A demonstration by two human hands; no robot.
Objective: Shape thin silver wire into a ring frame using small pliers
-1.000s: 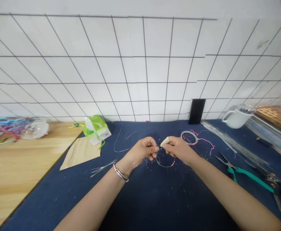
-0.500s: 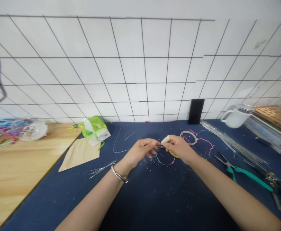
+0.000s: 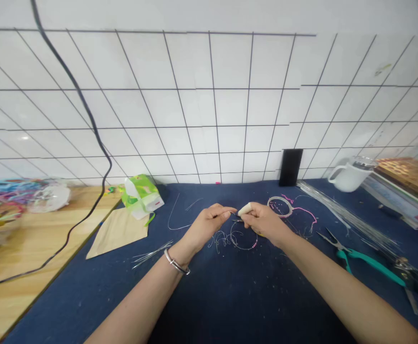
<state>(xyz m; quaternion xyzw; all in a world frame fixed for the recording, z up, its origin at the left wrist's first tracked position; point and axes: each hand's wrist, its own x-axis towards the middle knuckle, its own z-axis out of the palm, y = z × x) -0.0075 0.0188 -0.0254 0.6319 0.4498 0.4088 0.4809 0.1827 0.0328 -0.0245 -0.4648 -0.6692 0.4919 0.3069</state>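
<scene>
Two hands meet at the centre. The left hand [image 3: 209,224] has its thumb and forefinger pinched on one thin wire [image 3: 233,212]; the right hand [image 3: 266,223] grips one tool, mostly hidden, with a bit of yellow handle [image 3: 261,234] showing. One pale finger cover [image 3: 245,209] sits on the right hand, one silver bangle [image 3: 176,263] on the left wrist. Just on the near side of the fingers lies one wire ring [image 3: 243,249], with one cluster of pink beads [image 3: 254,243] too small to count. Several curled wire bits [image 3: 221,241], too tangled to count, lie left of it.

Farther right are one pale hoop [image 3: 291,210], one bundle of straight wires [image 3: 350,217], one pair of teal-handled pliers [image 3: 375,265] and one white mug [image 3: 350,177]. One black slab [image 3: 290,167] leans at the far wall. To the left are one green packet [image 3: 142,191] and one beige sheet [image 3: 117,233].

A second ago the left fingers were curled; now the forefinger stretches toward the right hand. One black cable [image 3: 87,106], then out of sight, now crosses the left side. The ring and pliers lie as before.
</scene>
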